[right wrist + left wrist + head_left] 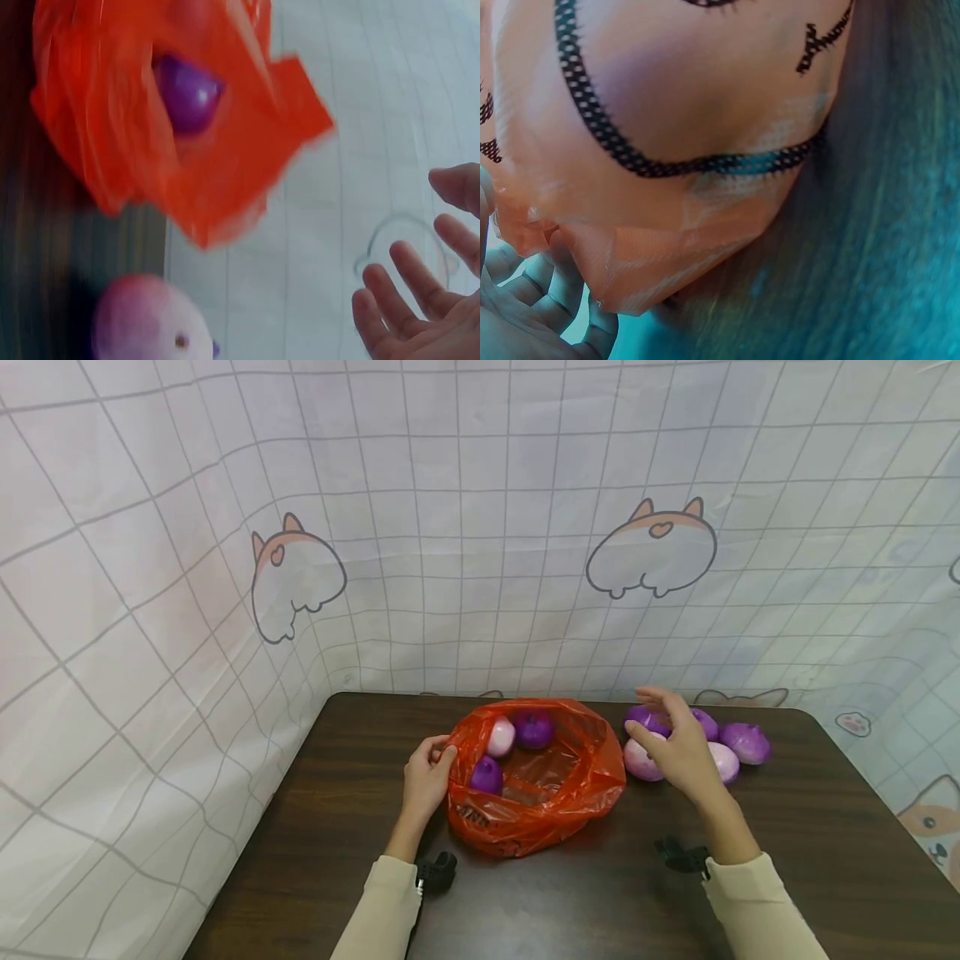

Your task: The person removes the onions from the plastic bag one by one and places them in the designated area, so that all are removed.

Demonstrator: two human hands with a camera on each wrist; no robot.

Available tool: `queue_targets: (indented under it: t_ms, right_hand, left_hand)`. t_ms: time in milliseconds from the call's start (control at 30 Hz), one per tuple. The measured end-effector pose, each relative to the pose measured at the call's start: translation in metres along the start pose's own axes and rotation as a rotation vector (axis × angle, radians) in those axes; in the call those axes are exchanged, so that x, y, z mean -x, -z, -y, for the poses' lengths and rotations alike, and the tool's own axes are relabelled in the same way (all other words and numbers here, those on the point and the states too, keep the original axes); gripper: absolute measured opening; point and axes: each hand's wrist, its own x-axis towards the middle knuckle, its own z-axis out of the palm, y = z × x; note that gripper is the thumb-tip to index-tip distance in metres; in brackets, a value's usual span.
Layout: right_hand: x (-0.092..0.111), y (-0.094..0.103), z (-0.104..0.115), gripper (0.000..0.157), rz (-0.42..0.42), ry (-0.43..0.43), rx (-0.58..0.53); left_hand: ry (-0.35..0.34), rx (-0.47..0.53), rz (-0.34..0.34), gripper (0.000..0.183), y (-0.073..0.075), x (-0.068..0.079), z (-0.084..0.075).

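Note:
A red plastic bag (551, 835) stands with its mouth wide on the table. Inside it lie two purple onion-like vegetables (535, 729) and a pale pink one (501, 737). My left hand (427, 781) pinches the bag's left rim between thumb and fingers; in the left wrist view several fingers (536, 289) lie against the plastic. Right of the bag, my right hand (681, 750) is raised with thumb and fingers spread and nothing between them. It overlaps a group of purple and pale pink vegetables in the head view, among them a pink one (642, 762) nearest the bag.
At the group's right end lies a purple vegetable (746, 743), with a pale one (723, 763) beside it. The dark wooden table (337, 827) has its back edge close behind the bag. A white gridded sheet (465, 568) hangs behind and at the left.

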Motion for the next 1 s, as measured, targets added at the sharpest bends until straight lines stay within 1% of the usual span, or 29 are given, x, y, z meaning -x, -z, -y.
queue_targets:
  t_ms: [133,300,433,567,700,833,1000]
  right_hand:
    - [-0.004,-0.019,0.01,0.05,0.073,0.025,-0.026]
    - [-0.008,-0.043,0.019,0.051,0.155,0.038,-0.069]
    - [-0.012,-0.061,0.026,0.05,0.194,0.053,-0.085]
    - [-0.017,-0.079,0.031,0.044,0.223,0.06,-0.067]
    - [-0.022,-0.096,0.028,0.039,0.255,0.052,-0.049]
    - [-0.027,-0.111,0.022,0.04,0.279,0.031,0.011]
    - [-0.032,-0.126,0.013,0.042,0.283,0.019,0.065]
  left_hand:
    - [-0.003,-0.008,-0.005,0.027,0.0,0.001,-0.002]
    - [0.001,-0.009,-0.007,0.027,0.0,0.001,-0.002]
    - [0.002,-0.01,-0.006,0.026,0.001,0.001,-0.002]
    - [-0.004,-0.011,-0.009,0.026,0.001,0.001,-0.004]
    - [-0.006,-0.008,-0.011,0.026,0.002,0.0,-0.006]
    - [-0.002,-0.01,-0.008,0.026,0.001,0.001,-0.006]
    - [0.004,-0.004,-0.002,0.026,0.0,0.001,-0.006]
